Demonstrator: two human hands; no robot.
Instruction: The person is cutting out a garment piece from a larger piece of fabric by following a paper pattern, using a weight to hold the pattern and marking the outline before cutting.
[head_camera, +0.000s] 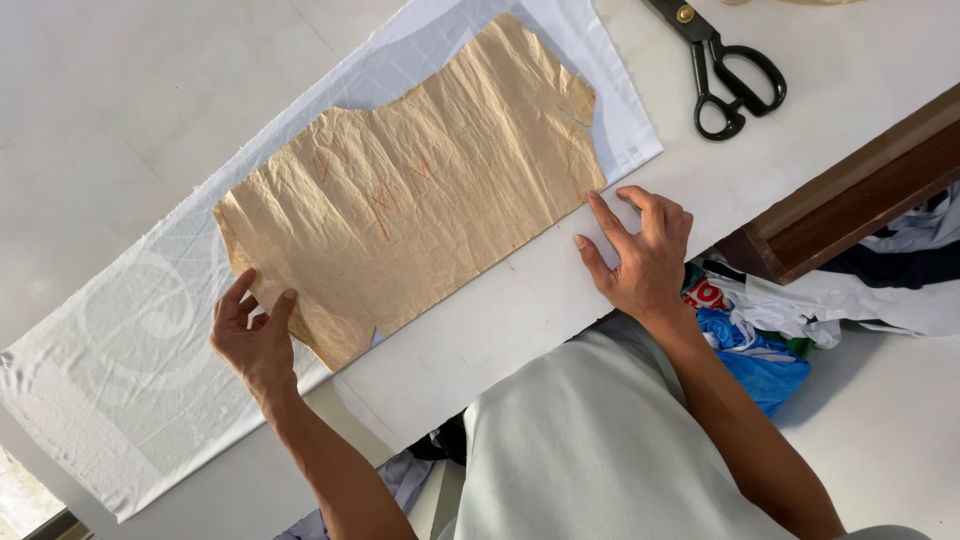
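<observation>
- The left hand (255, 335) rests on the near left corner of a crumpled brown paper pattern piece (420, 190), fingers loosely curled and thumb spread; it presses down on the paper's edge and grips nothing.
- The right hand (640, 255) lies flat at the pattern's other near corner, fingers spread wide, the index fingertip touching the paper's edge and the palm on the white table (120, 90) just beside it.
- The pattern piece lies flat on a long strip of white fabric (120, 380) that runs diagonally across the table, from the near left to the far right (the paper covers the strip's middle and far part, leaving the near left stretch bare).
- Faint reddish marks show on the paper near its middle; they are too blurred to make out.
- The fabric carries a pale, greyish curved print, seen best on the bare stretch left of the left hand.
- A pair of black-handled scissors (725, 70) lies on the table beyond the right hand, well apart from it, its blades running out of view at the top.
- A dark brown wooden edge (850, 190), perhaps part of a drawer or box, juts in at the right.
- Below it sits a heap of mixed cloth scraps (770, 350), blue, white and red among them.
- The person wears a light grey top (590, 450).
</observation>
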